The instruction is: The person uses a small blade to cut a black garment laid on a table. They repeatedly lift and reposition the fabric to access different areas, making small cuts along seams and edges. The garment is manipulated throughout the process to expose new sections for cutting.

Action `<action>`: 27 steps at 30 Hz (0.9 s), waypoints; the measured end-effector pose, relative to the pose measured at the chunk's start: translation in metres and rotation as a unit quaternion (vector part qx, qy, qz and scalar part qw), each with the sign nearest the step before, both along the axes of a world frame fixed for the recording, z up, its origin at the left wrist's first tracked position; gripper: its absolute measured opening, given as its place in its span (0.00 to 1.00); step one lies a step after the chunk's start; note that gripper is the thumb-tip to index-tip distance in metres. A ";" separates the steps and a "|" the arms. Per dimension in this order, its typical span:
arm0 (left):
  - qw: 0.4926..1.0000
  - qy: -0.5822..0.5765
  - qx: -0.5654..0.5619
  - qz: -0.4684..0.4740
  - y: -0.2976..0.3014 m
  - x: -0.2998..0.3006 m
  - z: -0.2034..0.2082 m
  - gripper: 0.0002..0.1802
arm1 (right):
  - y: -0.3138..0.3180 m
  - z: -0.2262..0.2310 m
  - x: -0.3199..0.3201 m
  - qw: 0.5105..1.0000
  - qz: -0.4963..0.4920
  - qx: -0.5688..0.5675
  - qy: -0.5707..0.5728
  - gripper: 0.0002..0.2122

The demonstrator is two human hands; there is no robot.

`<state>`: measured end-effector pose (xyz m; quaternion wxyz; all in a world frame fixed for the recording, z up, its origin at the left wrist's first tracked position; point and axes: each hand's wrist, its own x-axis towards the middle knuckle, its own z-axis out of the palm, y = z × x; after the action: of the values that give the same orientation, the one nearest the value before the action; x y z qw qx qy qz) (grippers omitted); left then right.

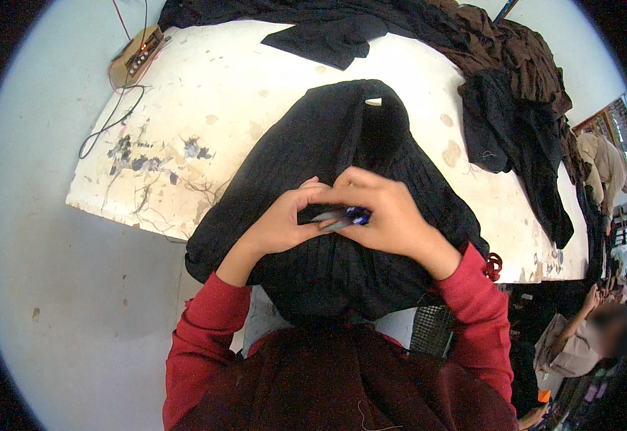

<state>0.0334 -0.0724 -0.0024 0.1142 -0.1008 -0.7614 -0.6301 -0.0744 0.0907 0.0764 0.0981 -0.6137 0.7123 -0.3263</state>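
A black garment (pixel 284 165) with a small pale label near its far end lies across the table edge and over my lap. Above its middle, my right hand (pixel 389 215) is closed around small thread snips (pixel 342 220), with blue at the grip and grey blades blurred by motion. The blades point left, toward my left thumb. My left hand (pixel 281 221) has its fingers bent and meets the right fingertips over the cloth. Whatever its fingertips pinch is too small or hidden to make out.
Thread scraps (pixel 141 161) lie on the stained white table (pixel 220 79). A box with knobs and cables (pixel 137 57) sits at the far left corner. Black and brown cloth (pixel 518 57) is heaped along the far and right edges. Another person (pixel 568 345) sits at the right.
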 end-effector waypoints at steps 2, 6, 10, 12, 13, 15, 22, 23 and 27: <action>0.999 -0.024 -0.028 0.007 -0.004 0.000 -0.003 0.14 | -0.001 -0.016 0.000 0.999 -0.011 -0.025 -0.034 0.13; 0.999 -0.023 0.014 0.026 0.004 0.003 -0.003 0.23 | 0.002 -0.023 -0.017 0.967 -0.091 -0.112 -0.209 0.05; 0.998 0.008 0.020 0.055 0.009 0.003 0.004 0.37 | 0.025 -0.008 -0.047 0.818 -0.243 -0.263 -0.450 0.08; 0.998 0.014 0.018 0.066 0.010 0.004 0.004 0.40 | 0.037 -0.007 -0.045 0.851 -0.205 -0.181 -0.448 0.07; 0.997 0.017 0.018 0.071 0.010 0.004 0.003 0.42 | 0.037 -0.009 -0.038 0.900 -0.181 -0.133 -0.374 0.08; 0.995 0.031 0.002 0.092 0.010 0.005 0.002 0.41 | 0.029 -0.006 -0.023 0.945 -0.105 -0.034 -0.307 0.15; 0.905 0.189 -0.276 0.263 0.014 0.010 0.011 0.25 | 0.037 -0.030 -0.014 0.982 -0.173 -0.077 -0.014 0.12; 0.892 0.187 -0.278 0.303 0.018 0.009 0.010 0.17 | 0.042 -0.031 -0.010 0.974 -0.191 -0.123 -0.010 0.11; 0.793 0.312 -0.391 0.349 0.026 0.021 -0.006 0.10 | 0.044 -0.044 0.019 0.943 -0.218 -0.250 0.001 0.07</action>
<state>0.0541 -0.0468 -0.0083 0.5085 -0.0554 -0.8493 -0.1307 -0.0551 0.1343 0.0327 -0.1331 -0.4488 0.7240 -0.5067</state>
